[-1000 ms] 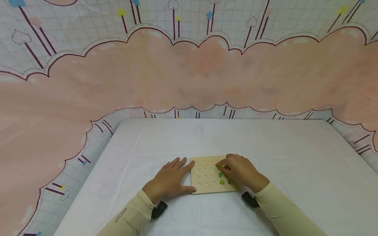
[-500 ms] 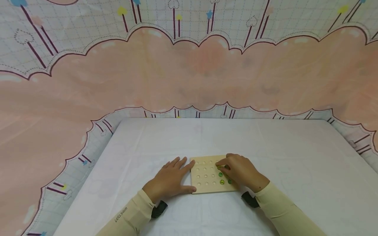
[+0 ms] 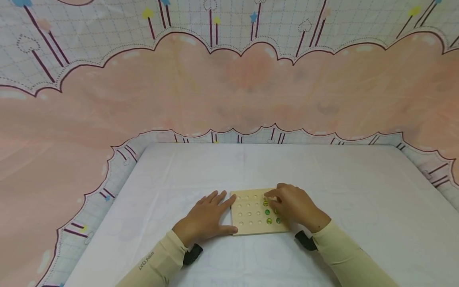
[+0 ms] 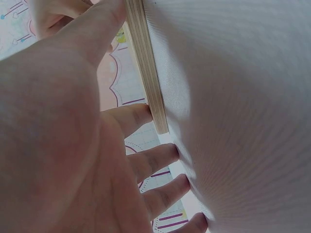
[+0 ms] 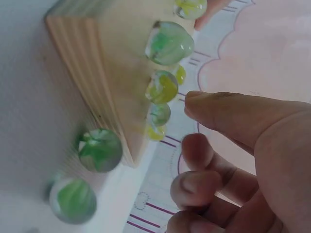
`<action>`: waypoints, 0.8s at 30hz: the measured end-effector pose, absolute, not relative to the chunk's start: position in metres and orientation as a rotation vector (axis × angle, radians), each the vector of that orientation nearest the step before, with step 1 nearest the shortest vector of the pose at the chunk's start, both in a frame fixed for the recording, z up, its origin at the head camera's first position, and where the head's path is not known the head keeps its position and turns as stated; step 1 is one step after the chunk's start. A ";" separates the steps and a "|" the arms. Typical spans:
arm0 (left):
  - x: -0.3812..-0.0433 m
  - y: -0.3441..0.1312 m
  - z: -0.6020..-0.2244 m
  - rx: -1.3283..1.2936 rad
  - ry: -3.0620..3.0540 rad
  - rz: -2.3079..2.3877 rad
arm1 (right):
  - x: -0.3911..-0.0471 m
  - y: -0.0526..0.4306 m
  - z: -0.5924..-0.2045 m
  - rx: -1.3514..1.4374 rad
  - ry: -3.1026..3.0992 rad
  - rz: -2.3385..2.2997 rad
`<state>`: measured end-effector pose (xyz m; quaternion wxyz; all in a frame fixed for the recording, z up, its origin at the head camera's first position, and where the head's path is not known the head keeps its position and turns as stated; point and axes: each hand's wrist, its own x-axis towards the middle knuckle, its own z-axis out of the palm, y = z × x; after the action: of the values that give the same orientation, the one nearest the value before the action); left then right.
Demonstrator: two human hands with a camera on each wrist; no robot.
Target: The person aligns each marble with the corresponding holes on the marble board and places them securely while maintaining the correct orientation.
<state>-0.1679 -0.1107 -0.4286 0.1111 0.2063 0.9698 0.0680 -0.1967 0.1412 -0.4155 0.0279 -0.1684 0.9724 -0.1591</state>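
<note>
A pale wooden board [image 3: 247,230] with rows of round hollows lies on the white table. Green marbles [image 5: 170,43] and yellow marbles [image 3: 269,221] sit in hollows towards its right side. My left hand [image 3: 202,219] spreads flat beside the board, thumb and index fingertip touching its left edge. Over the board's upper right is my right hand [image 3: 299,207], index fingertip close above the hollow behind a yellow marble [image 3: 265,203]. In the right wrist view its thumb and fingers stand apart with nothing between them. This hand hides part of the board in the head view.
Two loose green marbles, one nearer the board [image 5: 100,150] and one farther off [image 5: 73,200], lie on the table beside the board's right edge. A patterned cloth [image 3: 215,95] with clouds hangs behind the white table [image 3: 179,167].
My right hand has lifted slightly and shifted a little right, its fingers parting from the yellow marble, which now shows in its hollow. My left hand has stayed at the board's edge.
</note>
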 end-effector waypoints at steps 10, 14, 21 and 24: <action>-0.168 -0.113 -0.428 0.627 2.845 0.208 | -0.192 0.155 -0.407 -0.546 3.051 -0.515; -0.169 -0.113 -0.428 0.610 2.845 0.196 | -0.189 0.161 -0.406 -0.516 3.070 -0.477; -0.169 -0.112 -0.428 0.597 2.843 0.200 | -0.183 0.175 -0.405 -0.478 3.087 -0.411; -0.170 -0.113 -0.430 0.597 2.845 0.203 | -0.180 0.183 -0.405 -0.472 3.092 -0.387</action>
<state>-0.1700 -0.1127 -0.4297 0.1135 0.2034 0.9700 0.0691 -0.1796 0.1825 -0.4051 -0.0051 -0.1497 0.9811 -0.1227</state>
